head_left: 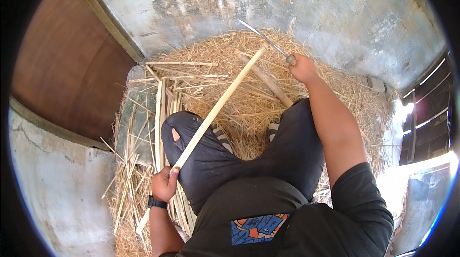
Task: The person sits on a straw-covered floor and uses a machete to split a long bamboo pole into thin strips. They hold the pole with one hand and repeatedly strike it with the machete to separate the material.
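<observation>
A long, pale strip of split bamboo or wood slants across my left knee, its far end up near the knife. Low on its length, my left hand is closed around it; the strip's near end shows past the wrist. My right hand grips a knife by its short handle. The thin, slightly curved blade points up and to the left, beyond the strip's far end. Whether blade and strip touch, I cannot tell.
Loose straw covers the floor around my feet. A thick rounded stick lies between my knees and the pale wall. Several pale strips are piled beside my left leg. A brown panel stands at the left.
</observation>
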`<move>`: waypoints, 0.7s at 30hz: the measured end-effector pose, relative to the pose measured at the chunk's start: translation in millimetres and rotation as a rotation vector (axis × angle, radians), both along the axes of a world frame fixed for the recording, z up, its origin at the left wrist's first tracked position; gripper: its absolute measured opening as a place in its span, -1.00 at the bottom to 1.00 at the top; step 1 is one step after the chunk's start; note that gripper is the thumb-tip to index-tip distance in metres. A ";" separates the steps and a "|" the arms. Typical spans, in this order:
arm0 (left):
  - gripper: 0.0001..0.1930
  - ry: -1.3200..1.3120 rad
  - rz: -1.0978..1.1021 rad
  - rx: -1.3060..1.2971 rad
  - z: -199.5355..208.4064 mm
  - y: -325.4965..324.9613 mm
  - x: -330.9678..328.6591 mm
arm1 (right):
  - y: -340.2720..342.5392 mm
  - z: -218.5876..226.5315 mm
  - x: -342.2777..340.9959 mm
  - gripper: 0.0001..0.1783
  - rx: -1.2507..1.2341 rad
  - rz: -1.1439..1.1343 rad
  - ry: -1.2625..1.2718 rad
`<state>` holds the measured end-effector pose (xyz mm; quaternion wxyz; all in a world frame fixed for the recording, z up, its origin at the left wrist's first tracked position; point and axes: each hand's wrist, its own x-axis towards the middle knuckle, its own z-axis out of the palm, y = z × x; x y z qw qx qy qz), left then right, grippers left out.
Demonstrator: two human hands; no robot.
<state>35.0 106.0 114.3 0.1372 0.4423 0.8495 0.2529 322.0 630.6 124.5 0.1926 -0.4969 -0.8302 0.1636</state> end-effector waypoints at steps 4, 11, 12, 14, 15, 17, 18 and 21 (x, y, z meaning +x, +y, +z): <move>-0.52 -0.006 0.026 0.008 -4.5 -3.5 4.0 | -30.0 36.1 -13.8 -0.66 0.017 0.142 -0.094; -0.52 0.023 0.001 0.023 -1.4 0.6 1.2 | 4.8 -13.5 1.4 -0.68 0.020 -0.026 0.013; -0.52 0.061 -0.002 0.014 0.3 2.4 1.4 | 8.1 -14.2 1.6 -0.68 0.020 -0.022 0.005; -0.52 0.051 0.005 0.010 -2.7 1.1 2.0 | 1.6 -1.6 3.7 -0.69 0.012 -0.015 -0.022; -0.52 0.046 0.009 0.008 -4.4 0.9 1.8 | 0.6 5.8 -0.7 -0.68 0.034 0.031 -0.027; -0.53 0.010 0.023 0.019 -9.5 -1.2 1.9 | -16.8 17.5 -7.7 -0.68 0.058 0.107 -0.044; -0.53 -0.007 0.029 0.024 -11.8 -2.0 1.7 | -17.3 16.2 -5.8 -0.68 0.078 0.133 -0.071; -0.53 -0.031 -0.002 0.045 -12.8 -2.5 -2.2 | -9.7 15.3 -5.1 -0.68 0.083 0.132 -0.061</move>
